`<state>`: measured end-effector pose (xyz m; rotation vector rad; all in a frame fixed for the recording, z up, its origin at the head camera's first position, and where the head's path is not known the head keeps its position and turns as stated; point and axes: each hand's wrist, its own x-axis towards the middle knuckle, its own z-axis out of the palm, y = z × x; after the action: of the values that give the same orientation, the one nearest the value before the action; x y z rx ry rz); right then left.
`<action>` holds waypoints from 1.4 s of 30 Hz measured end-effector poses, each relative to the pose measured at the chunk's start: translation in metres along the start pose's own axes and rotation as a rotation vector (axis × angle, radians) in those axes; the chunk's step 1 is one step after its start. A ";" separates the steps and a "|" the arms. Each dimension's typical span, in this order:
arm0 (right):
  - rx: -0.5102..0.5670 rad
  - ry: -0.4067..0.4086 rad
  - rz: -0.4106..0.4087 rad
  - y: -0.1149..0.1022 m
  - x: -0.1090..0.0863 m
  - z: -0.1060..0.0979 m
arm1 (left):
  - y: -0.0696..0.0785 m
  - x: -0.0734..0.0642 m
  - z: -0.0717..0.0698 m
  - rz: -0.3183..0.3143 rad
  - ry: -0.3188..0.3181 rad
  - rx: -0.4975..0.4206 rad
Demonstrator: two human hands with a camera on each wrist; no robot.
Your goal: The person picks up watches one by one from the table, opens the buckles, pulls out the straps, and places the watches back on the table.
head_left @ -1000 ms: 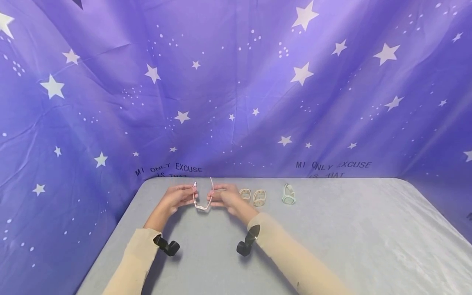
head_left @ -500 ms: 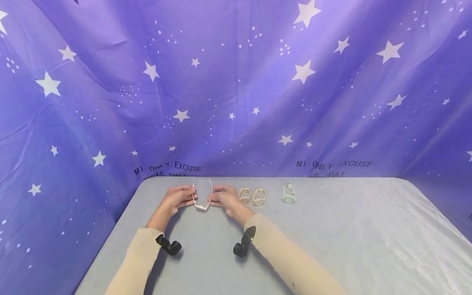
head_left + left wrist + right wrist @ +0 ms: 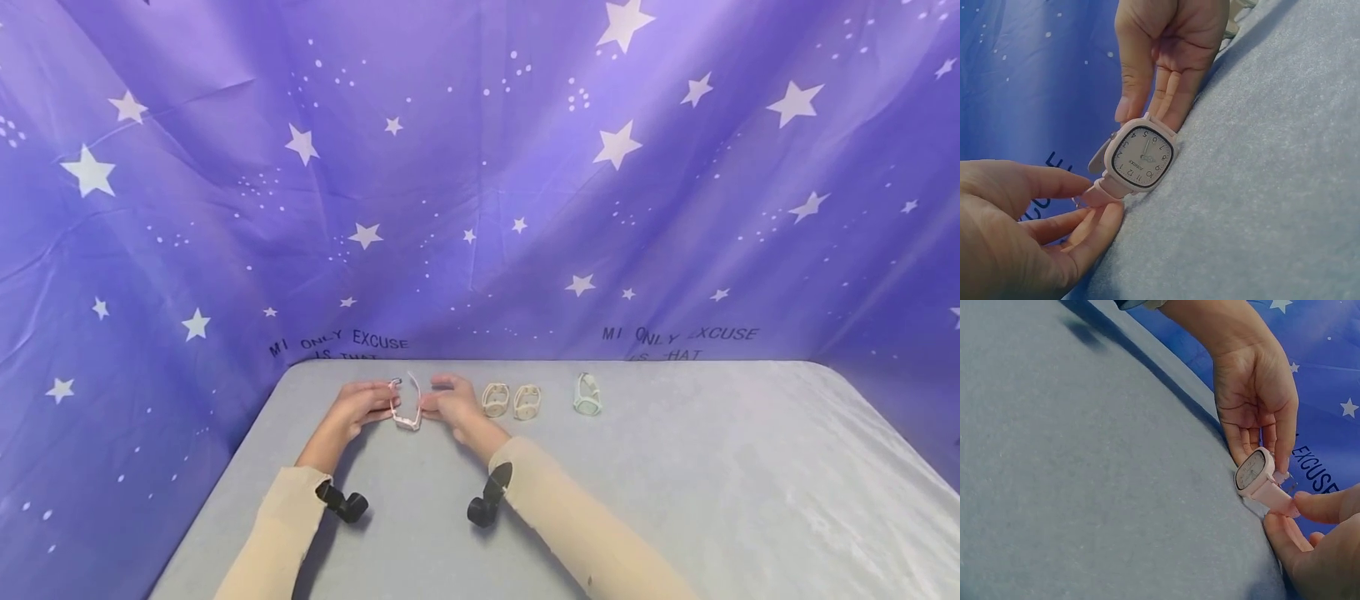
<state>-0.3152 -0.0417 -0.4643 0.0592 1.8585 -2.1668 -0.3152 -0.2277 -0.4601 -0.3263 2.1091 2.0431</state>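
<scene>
A pale pink wristwatch (image 3: pixel 406 423) with a rounded square case stands between both hands, its strap unbuckled and its two ends pointing toward the back. The left hand (image 3: pixel 362 407) pinches the buckle-side strap between thumb and fingers, beside the case. From the other side, the right hand (image 3: pixel 456 407) holds the other strap half, with thumb and fingertips on it in the right wrist view. The numbered dial (image 3: pixel 1143 157) faces the camera in the left wrist view. Part of the buckle is hidden behind the left fingers.
Two beige wristwatches (image 3: pixel 496 401) with looped straps stand side by side just right of the right hand. Farther right is a mint green wristwatch (image 3: pixel 588 398). Grey cloth covers the table (image 3: pixel 675 500); a purple star-printed curtain (image 3: pixel 480 183) hangs behind it.
The right hand has shifted slightly left and swung its strap end inward, nearer the buckle end. The left hand stays nearly in place.
</scene>
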 end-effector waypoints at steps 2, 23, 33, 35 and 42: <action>-0.041 -0.001 -0.012 0.001 0.000 0.000 | 0.001 -0.001 0.000 0.005 -0.003 0.033; -0.197 0.160 -0.103 0.002 0.000 0.007 | 0.004 -0.003 0.015 0.127 0.126 0.307; -0.216 0.157 -0.110 0.001 -0.004 0.010 | 0.006 -0.005 0.020 0.124 0.188 0.418; -0.217 0.155 -0.117 0.000 -0.004 0.010 | 0.006 -0.006 0.020 0.121 0.189 0.425; -0.233 0.021 -0.071 -0.008 -0.002 -0.002 | 0.010 -0.006 0.023 0.092 0.188 0.457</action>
<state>-0.3159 -0.0384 -0.4564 -0.0332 2.1414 -1.9850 -0.3129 -0.2048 -0.4499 -0.3637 2.6638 1.5540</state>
